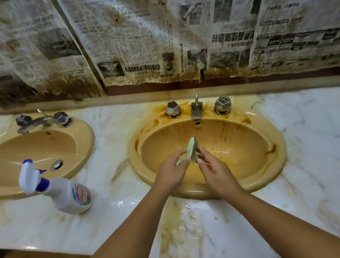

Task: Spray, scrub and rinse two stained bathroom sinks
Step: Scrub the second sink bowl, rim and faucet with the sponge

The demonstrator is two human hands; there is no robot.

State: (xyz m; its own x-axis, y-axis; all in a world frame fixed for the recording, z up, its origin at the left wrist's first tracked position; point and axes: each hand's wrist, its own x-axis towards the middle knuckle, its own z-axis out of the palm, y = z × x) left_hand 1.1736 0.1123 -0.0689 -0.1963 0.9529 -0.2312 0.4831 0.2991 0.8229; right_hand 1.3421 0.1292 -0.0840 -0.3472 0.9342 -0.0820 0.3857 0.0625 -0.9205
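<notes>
Newspaper (135, 38) covers the far wall; print blurred. Marble counter (295, 189) stained brown. Right sink (274, 139): rust streaks at rim, drain hidden behind the hands. Left sink (79, 146) cropped at left. Spray bottle (67, 195) stands between the sinks. Left hand (172, 173) and right hand (217, 172), over the right basin, both pinch the sponge (191, 149) in their fingertips; its grey face is hard to make out.

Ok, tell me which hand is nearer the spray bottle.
Left. The left hand, pinching the scrub sponge, lies right of the spray bottle; the right hand, also on the sponge, is farther right.
</notes>
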